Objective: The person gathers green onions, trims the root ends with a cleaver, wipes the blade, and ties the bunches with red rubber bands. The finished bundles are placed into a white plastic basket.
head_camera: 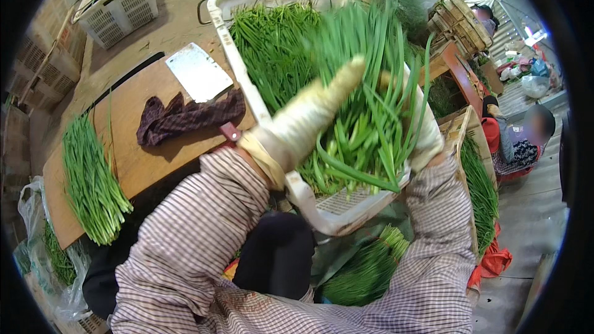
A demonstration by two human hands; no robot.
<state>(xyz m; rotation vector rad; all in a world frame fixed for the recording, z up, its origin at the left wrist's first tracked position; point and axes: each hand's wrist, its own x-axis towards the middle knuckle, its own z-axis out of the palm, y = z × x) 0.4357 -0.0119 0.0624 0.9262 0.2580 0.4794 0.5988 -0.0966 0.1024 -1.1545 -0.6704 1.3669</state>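
My left hand (320, 97), in a pale soiled glove and blurred, reaches over the near left rim of a white plastic crate (241, 72). It lies against a bunch of long green scallions (362, 32). At the bunch's right side is my right hand (417, 125), gloved too, its fingers mostly hidden by the leaves. The hands flank the bunch inside the crate, and its leaves point away from me. Under and left of it, thinner green stalks (274, 51) fill the crate. Some leaves bend over towards the near end, where the slatted floor shows.
Left of the crate, a wooden board (125, 162) bears a bundle of green stalks (93, 181), a dark checked cloth (185, 118) and a white slab (199, 72). Another green bundle (366, 269) lies below the crate. A person (524, 139) sits at the right beside a greens-filled crate (478, 190).
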